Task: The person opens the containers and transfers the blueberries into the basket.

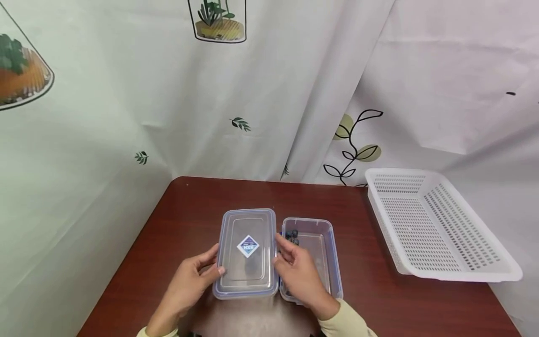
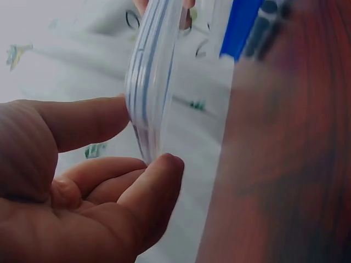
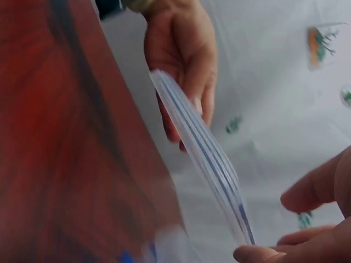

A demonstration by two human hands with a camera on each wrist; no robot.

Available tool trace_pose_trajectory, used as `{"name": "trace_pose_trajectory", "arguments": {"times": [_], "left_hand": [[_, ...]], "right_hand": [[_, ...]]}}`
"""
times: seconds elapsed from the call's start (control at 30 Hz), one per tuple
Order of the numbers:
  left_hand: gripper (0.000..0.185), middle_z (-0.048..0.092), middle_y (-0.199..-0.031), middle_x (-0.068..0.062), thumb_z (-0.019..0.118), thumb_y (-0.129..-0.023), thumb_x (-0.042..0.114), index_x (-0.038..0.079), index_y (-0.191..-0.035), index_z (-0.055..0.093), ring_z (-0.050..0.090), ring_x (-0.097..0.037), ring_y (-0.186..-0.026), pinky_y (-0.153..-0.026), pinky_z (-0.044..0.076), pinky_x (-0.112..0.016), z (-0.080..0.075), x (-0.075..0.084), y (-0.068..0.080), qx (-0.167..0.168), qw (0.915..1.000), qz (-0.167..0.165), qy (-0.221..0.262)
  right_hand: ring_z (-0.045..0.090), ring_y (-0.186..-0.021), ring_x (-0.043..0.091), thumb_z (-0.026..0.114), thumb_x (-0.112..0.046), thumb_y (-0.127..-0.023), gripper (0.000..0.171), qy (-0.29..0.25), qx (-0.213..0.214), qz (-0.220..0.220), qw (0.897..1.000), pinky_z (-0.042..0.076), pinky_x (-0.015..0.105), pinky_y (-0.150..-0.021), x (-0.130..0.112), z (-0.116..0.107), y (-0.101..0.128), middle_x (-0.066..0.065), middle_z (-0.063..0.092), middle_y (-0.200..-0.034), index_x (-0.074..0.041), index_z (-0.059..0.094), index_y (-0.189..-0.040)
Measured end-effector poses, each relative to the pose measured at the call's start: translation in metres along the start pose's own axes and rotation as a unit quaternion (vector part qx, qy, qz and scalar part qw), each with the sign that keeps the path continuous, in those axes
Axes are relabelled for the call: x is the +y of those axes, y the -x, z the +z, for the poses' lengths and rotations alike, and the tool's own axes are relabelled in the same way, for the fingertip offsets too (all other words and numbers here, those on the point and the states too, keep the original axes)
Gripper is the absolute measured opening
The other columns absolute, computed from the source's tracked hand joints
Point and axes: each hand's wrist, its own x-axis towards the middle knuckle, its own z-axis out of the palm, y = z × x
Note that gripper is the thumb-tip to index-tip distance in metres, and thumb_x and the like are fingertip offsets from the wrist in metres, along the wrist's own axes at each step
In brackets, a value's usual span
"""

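Note:
A clear rectangular lid (image 1: pixel 261 222) with blue edging and a diamond label is held level over the table's front. My left hand (image 1: pixel 189 283) pinches its left edge, thumb on top and fingers beneath. On the opposite edge, my right hand (image 1: pixel 301 274) holds the lid; the right wrist view shows a fingertip under the rim and the thumb a little apart. Seen side-on, the lid (image 2: pixel 151 71) is thin with layered edges. Partly behind my right hand stands an uncovered clear container (image 1: pixel 334 262). Dark round berries (image 1: pixel 291 233), like blueberries, lie at its left side.
A white perforated basket (image 1: pixel 389 234) stands at the right side of the dark red-brown table (image 1: pixel 193 201). A printed white curtain (image 1: pixel 252 93) hangs along the back and sides.

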Motion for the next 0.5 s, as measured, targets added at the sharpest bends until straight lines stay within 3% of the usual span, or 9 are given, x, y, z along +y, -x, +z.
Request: {"name": "trace_pose_trajectory", "arguments": {"times": [0.17, 0.23, 0.3, 0.4, 0.47, 0.5], "left_hand": [[0.063, 0.057, -0.148, -0.031, 0.071, -0.097, -0.002, -0.002, -0.156, 0.048, 0.064, -0.035, -0.131, -0.093, 0.061, -0.033, -0.021, -0.014, 0.003, 0.007, 0.9987, -0.034, -0.036], [0.063, 0.054, -0.151, -0.032, 0.069, -0.098, -0.002, -0.002, -0.157, 0.046, 0.062, -0.040, -0.133, -0.091, 0.062, -0.034, -0.027, -0.019, 0.004, 0.009, 0.9978, -0.045, -0.048], [0.063, 0.051, -0.153, -0.032, 0.068, -0.099, -0.001, -0.002, -0.157, 0.045, 0.061, -0.041, -0.134, -0.089, 0.063, -0.035, -0.031, -0.023, 0.004, 0.012, 0.9962, -0.054, -0.067], [0.061, 0.051, -0.154, -0.029, 0.068, -0.099, 0.000, -0.002, -0.156, 0.046, 0.057, -0.039, -0.137, -0.093, 0.061, -0.035, -0.036, -0.032, 0.003, 0.015, 0.9935, -0.050, -0.101], [0.059, 0.053, -0.152, -0.027, 0.069, -0.099, 0.002, -0.002, -0.155, 0.049, 0.055, -0.035, -0.138, -0.097, 0.059, -0.036, -0.037, -0.040, 0.002, 0.019, 0.9903, -0.041, -0.131], [0.058, 0.055, -0.151, -0.026, 0.069, -0.099, 0.002, -0.002, -0.154, 0.050, 0.053, -0.034, -0.138, -0.100, 0.058, -0.037, -0.037, -0.043, 0.001, 0.022, 0.9889, -0.035, -0.143]], "right_hand": [[0.040, -0.149, 0.047, 0.047, 0.009, -0.100, 0.063, -0.050, -0.046, 0.011, 0.998, 0.043, 0.037, -0.113, 0.006, 0.034, -0.002, 0.037, 0.027, -0.164, 0.017, 0.024, -0.159], [0.050, -0.142, 0.048, 0.043, 0.009, -0.101, 0.064, -0.072, -0.051, 0.024, 0.996, 0.049, 0.036, -0.109, 0.009, 0.046, -0.001, 0.040, 0.036, -0.159, 0.017, 0.020, -0.160], [0.048, -0.144, 0.046, 0.040, 0.010, -0.101, 0.063, -0.072, -0.045, 0.032, 0.996, 0.047, 0.041, -0.113, 0.013, 0.058, 0.000, 0.040, 0.035, -0.160, 0.017, 0.019, -0.160], [0.040, -0.150, 0.047, 0.040, 0.009, -0.101, 0.060, -0.028, -0.018, 0.042, 0.999, 0.034, 0.052, -0.122, 0.022, 0.072, 0.001, 0.039, 0.035, -0.160, 0.016, 0.025, -0.159], [0.021, -0.158, 0.047, 0.040, 0.010, -0.100, 0.060, 0.002, -0.001, 0.045, 0.999, 0.018, 0.057, -0.127, 0.029, 0.079, 0.001, 0.036, 0.023, -0.167, 0.016, 0.029, -0.158], [0.018, -0.158, 0.048, 0.040, 0.010, -0.099, 0.060, 0.011, 0.007, 0.049, 0.999, 0.014, 0.059, -0.127, 0.032, 0.081, 0.001, 0.036, 0.023, -0.167, 0.015, 0.030, -0.158]]}}
